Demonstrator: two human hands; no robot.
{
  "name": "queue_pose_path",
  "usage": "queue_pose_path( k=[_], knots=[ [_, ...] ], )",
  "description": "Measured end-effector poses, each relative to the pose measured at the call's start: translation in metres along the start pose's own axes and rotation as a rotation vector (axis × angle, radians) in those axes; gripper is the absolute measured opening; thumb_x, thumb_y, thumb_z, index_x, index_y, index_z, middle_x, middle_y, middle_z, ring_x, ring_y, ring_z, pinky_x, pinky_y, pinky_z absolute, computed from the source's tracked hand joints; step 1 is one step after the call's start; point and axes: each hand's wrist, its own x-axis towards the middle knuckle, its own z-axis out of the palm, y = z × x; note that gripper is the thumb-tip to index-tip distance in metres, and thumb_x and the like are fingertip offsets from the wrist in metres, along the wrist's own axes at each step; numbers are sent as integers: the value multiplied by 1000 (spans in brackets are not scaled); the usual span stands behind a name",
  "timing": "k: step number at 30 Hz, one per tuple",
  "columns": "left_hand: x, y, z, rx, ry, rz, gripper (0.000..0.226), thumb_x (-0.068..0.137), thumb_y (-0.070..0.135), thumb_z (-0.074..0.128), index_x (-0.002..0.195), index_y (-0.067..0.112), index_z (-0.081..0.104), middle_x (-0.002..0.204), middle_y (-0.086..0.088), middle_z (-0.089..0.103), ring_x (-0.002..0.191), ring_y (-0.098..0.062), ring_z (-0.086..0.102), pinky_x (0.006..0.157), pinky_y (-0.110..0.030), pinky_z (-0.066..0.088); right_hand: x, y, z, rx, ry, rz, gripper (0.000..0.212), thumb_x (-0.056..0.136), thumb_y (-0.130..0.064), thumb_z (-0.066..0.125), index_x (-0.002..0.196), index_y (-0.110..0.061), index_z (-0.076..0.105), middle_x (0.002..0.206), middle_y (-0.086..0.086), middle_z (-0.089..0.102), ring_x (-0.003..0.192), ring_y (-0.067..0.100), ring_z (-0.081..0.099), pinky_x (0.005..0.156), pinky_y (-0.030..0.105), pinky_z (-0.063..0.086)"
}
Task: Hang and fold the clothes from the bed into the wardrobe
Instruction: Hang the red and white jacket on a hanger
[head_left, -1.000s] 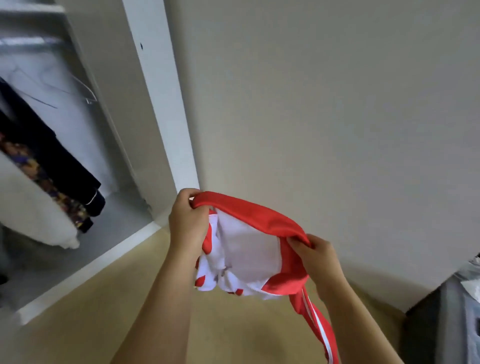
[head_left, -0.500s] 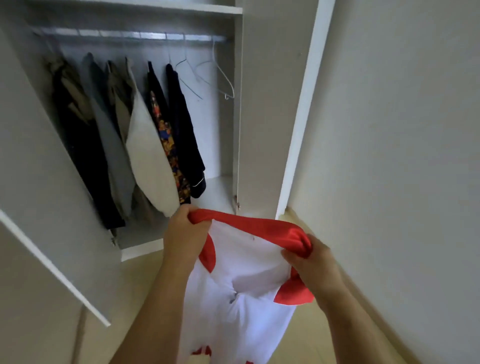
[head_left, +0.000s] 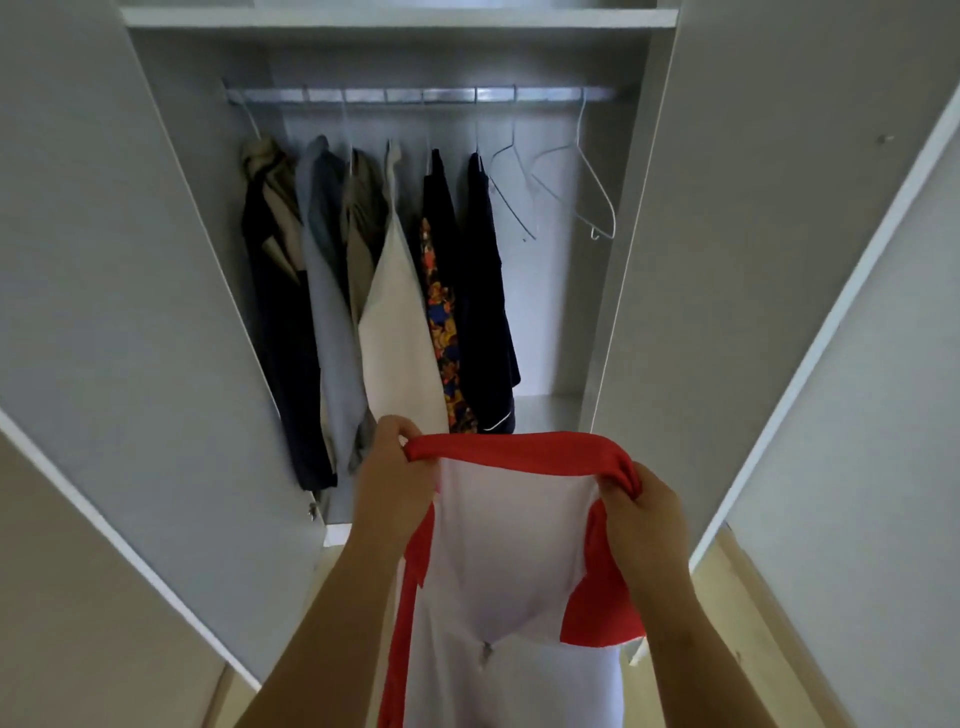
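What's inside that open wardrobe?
Several garments hang on the rail, with two empty wire hangers at its right end. The held red-and-white garment hides part of the wardrobe floor.

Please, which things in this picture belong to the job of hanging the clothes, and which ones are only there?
Belong to the job:
- red and white garment, gripped by the left hand and right hand
- empty hangers
- rail
- wardrobe

Only there:
- hung clothes
- open doors
- floor
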Motion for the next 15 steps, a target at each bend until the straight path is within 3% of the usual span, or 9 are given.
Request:
queue_pose_path(
  k=[2, 6, 9, 11, 12, 15],
  knots=[
    [27, 8, 9, 81, 50, 62, 20, 91, 2, 44, 97, 21, 48, 69, 5, 51, 60, -8, 51, 55, -23, 43, 33, -10, 13, 51, -2, -31, 33, 90, -10, 48, 66, -33, 50, 62, -11, 53, 62, 9, 49, 57, 20, 36],
    [66, 3, 18, 193, 87, 48, 26, 88, 2, 45, 83, 25, 55, 69, 11, 53, 64, -2, 50, 51, -11, 36, 77, -19, 32, 128, -7, -44, 34, 87, -5, 48, 72, -34, 54, 69, -12, 57, 67, 3, 52, 61, 17, 37],
    [92, 0, 31, 56, 116, -117, 19, 91, 10, 46, 96, 22, 60, 74, 12, 54, 71, -9, 53, 61, -20, 43, 105, -19, 40, 161, -22, -6, 28, 86, 0, 46, 85, -24, 60, 71, -10, 58, 68, 4, 52, 62, 18, 38],
    [112, 5, 44, -103, 81, -280, 22, 95, 18, 44, 114, 17, 56, 81, 7, 53, 83, -18, 56, 77, -37, 52, 123, -20, 45, 153, -36, 7, 27, 86, 1, 44, 89, -21, 60, 73, -7, 58, 69, 6, 51, 61, 20, 38],
    [123, 9, 52, -200, 55, -357, 25, 96, 20, 43, 118, 16, 54, 86, 1, 56, 90, -24, 57, 78, -43, 54, 135, -20, 48, 151, -41, 10, 26, 86, 0, 44, 89, -21, 59, 74, -5, 58, 69, 8, 51, 61, 23, 38],
    [147, 20, 68, -465, 34, -442, 28, 96, 18, 45, 122, 13, 52, 108, -15, 60, 101, -34, 59, 66, -43, 57, 159, -24, 57, 135, -92, 13, 23, 89, -2, 44, 92, -20, 58, 80, -1, 58, 72, 14, 51, 67, 28, 37]
  ],
)
